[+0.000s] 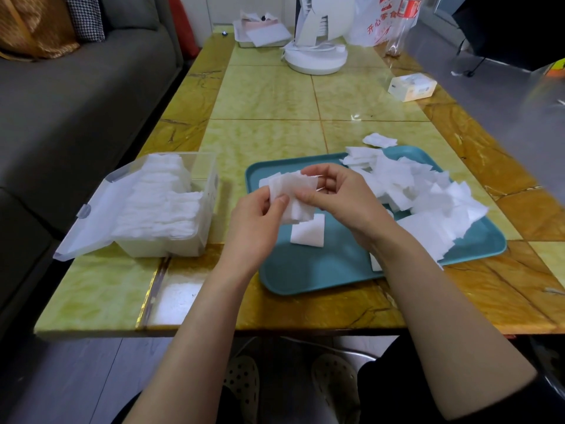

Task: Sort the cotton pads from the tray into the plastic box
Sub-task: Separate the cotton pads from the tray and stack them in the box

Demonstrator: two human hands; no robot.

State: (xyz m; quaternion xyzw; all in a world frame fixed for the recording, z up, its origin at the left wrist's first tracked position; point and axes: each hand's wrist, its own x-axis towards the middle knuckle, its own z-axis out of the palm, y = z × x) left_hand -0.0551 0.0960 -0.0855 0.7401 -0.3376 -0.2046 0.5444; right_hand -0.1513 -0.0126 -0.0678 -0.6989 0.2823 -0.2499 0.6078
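Observation:
A teal tray (321,270) lies on the table in front of me, with a loose pile of white square cotton pads (428,191) on its right half and a single pad (307,234) near its middle. Above the tray's left part, both hands hold a small stack of cotton pads (290,191). My left hand (256,218) pinches the stack's left side and my right hand (339,194) grips its right side. To the left stands the clear plastic box (201,234), lid open, packed with rows of pads (165,203).
One stray pad (379,139) lies on the table behind the tray. Farther back are a white fan base (315,58), a small carton (411,87), a plastic bag (382,19) and a white tray with papers (263,35). A grey sofa (76,96) runs along the left.

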